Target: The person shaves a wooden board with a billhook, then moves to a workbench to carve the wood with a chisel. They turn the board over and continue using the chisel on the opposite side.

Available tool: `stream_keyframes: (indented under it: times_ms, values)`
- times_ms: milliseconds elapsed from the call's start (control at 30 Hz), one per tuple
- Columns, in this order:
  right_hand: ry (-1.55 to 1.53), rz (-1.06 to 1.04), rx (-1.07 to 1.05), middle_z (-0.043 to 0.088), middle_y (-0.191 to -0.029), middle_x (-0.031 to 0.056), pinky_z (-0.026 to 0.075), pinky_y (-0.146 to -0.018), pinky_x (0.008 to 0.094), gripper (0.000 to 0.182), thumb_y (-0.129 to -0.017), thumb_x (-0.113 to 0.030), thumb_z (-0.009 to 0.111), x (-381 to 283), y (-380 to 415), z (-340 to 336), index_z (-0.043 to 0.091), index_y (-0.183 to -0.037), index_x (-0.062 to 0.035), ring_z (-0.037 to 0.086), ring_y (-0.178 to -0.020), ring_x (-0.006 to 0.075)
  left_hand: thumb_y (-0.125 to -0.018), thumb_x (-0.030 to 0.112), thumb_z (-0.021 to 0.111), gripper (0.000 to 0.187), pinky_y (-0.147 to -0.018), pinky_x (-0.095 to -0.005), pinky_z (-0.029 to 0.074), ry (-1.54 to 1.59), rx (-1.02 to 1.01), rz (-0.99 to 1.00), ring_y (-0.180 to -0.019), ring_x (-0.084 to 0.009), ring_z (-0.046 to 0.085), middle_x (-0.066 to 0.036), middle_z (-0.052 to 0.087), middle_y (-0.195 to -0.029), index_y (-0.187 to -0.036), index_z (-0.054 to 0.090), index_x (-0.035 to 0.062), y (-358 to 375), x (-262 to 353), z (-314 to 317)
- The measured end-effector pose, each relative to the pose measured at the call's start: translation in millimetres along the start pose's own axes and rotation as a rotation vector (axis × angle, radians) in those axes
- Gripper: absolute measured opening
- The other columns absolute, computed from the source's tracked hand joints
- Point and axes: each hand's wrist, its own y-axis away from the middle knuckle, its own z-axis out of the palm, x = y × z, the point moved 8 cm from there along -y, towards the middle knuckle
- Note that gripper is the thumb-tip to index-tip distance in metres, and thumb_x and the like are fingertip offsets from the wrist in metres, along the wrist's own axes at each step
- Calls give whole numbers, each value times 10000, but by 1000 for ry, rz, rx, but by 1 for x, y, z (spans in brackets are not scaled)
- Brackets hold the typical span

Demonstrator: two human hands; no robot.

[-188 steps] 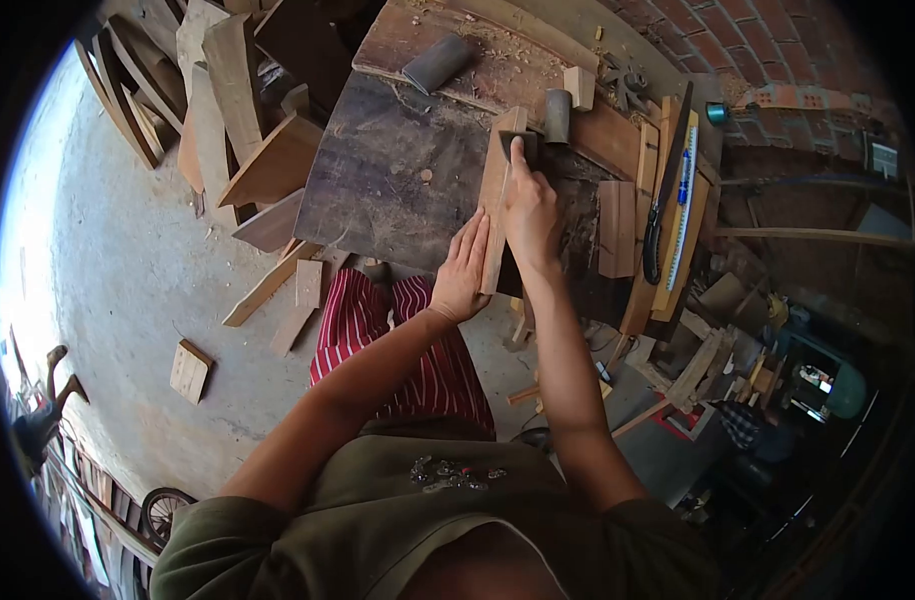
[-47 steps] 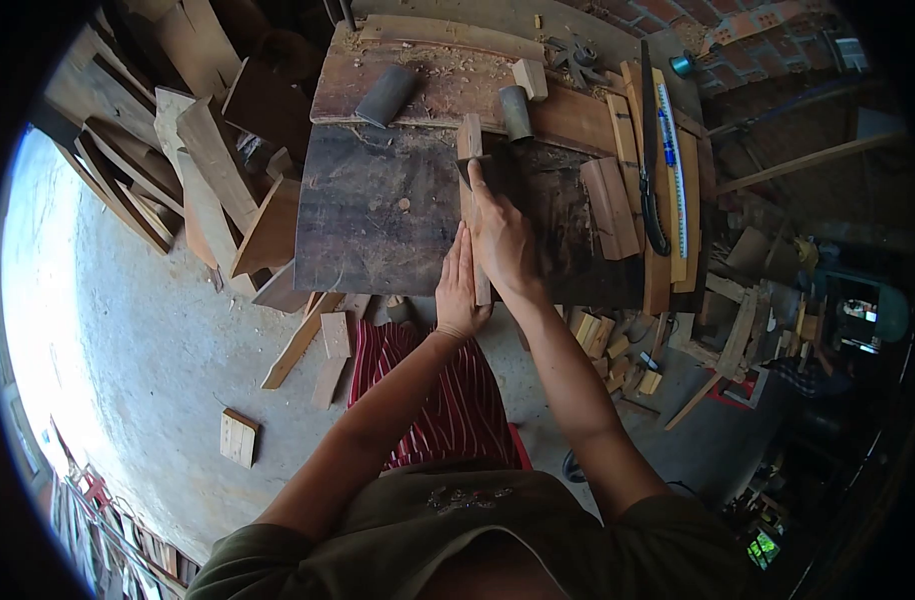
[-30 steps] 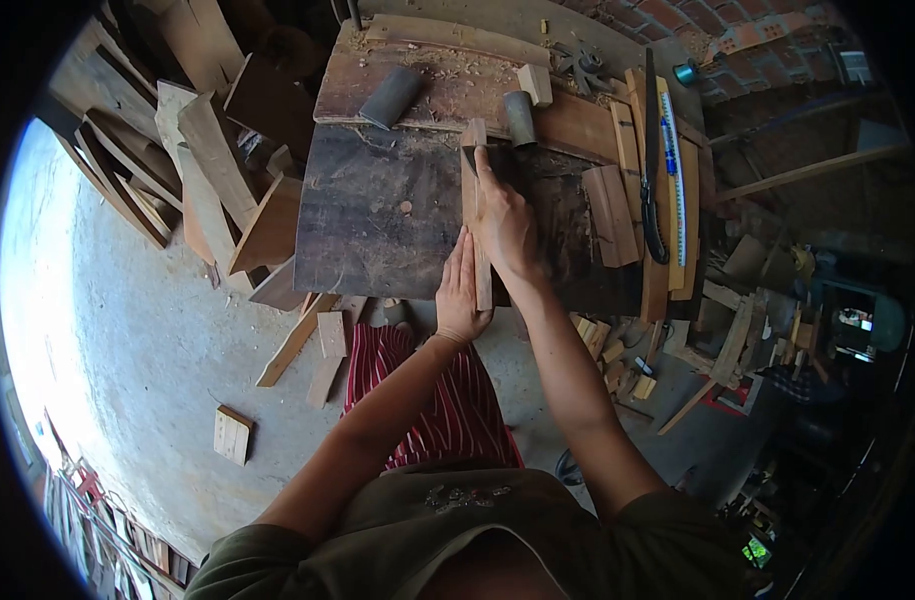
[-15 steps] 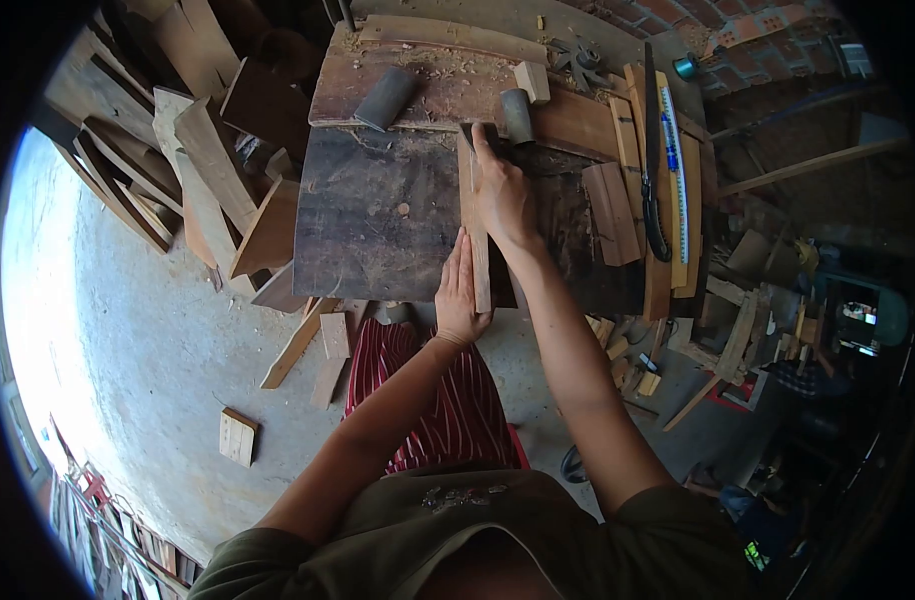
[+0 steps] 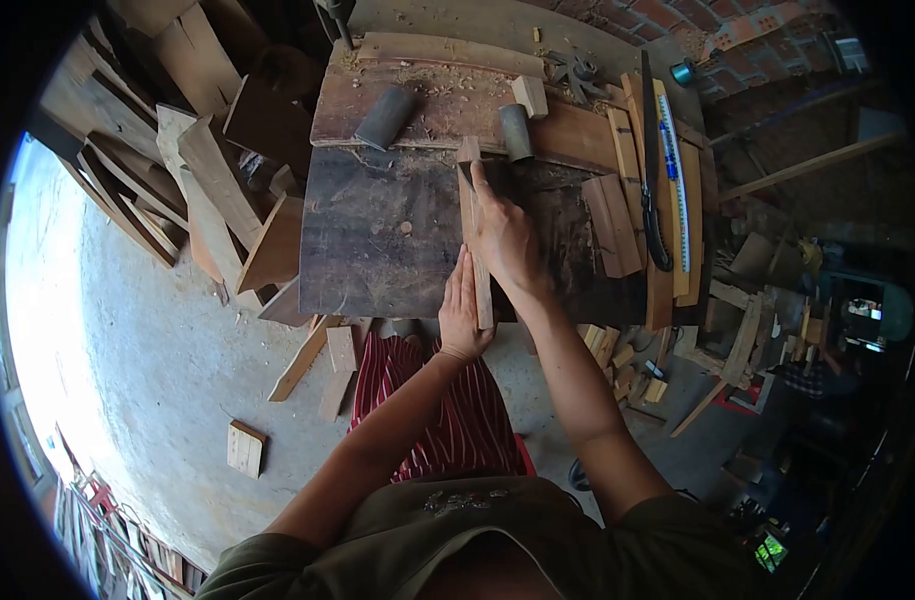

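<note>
A narrow wooden strip [image 5: 469,220] lies lengthwise on the dark work board, its near end at the board's front edge. My left hand [image 5: 461,315] holds that near end, fingers stretched along the strip's left side and thumb hidden. Over the strip's far half, my right hand [image 5: 506,240] presses a dark piece that looks like sandpaper [image 5: 465,172], mostly covered by the fingers. The strip's far tip shows beyond it. Two curled grey sheets, one at the left [image 5: 386,117] and one at the right [image 5: 516,133], lie behind the hands.
A small wood block [image 5: 530,96] and wood shavings lie at the back of the dark work board [image 5: 368,235]. Joined wooden pieces [image 5: 612,226], a handsaw [image 5: 657,230] and a blue pen [image 5: 669,145] lie to the right. Planks [image 5: 218,175] lean at the left.
My right hand has slid toward me along the strip with the dark piece, uncovering the strip's far tip. My left hand keeps its hold. The whole view has shifted slightly.
</note>
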Motion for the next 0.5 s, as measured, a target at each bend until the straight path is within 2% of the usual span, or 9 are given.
stream_keyframes:
  times_ms: [67, 200, 367, 433, 500]
  values:
    - [1, -45, 70, 667, -909, 269, 568, -717, 491, 655, -900, -64, 539, -4, -10, -9, 345, -1522, -137, 685, -805, 443, -715, 102, 606, 975, -1159, -455, 322, 17, -7, -21, -1403, -429, 336, -240, 212, -1590, -1550, 117, -20, 4, 2, 1]
    - [-19, -34, 82, 669, -900, 265, 568, -717, 506, 605, -911, -69, 514, -7, -18, -11, 379, -1499, -118, 687, -793, 444, -741, 109, 595, 940, -1160, -455, 319, 23, -16, -32, -1407, -426, 334, -241, 231, -1584, -1548, 131, -20, 2, 5, -2]
    - [52, -5, 17, 673, -905, 259, 568, -718, 516, 593, -927, -87, 499, -3, 1, -3, 379, -1503, -155, 691, -815, 439, -752, 94, 569, 908, -1161, -449, 314, 2, -13, -41, -1417, -416, 327, -250, 233, -1583, -1539, 138, -43, 5, 0, 3]
    - [-16, -7, 40, 674, -902, 259, 570, -719, 516, 613, -924, -83, 505, -6, -11, -8, 371, -1512, -190, 691, -812, 442, -756, 107, 559, 900, -1155, -452, 323, -21, 13, 11, -1408, -415, 339, -245, 233, -1584, -1539, 141, -43, 4, 4, 1]
    - [-21, -26, 82, 676, -891, 255, 570, -715, 513, 616, -916, -73, 512, -4, -5, -9, 376, -1508, -177, 692, -808, 437, -752, 112, 561, 907, -1156, -452, 322, -12, 0, -10, -1404, -418, 342, -244, 231, -1584, -1540, 139, -41, 3, 7, 1]
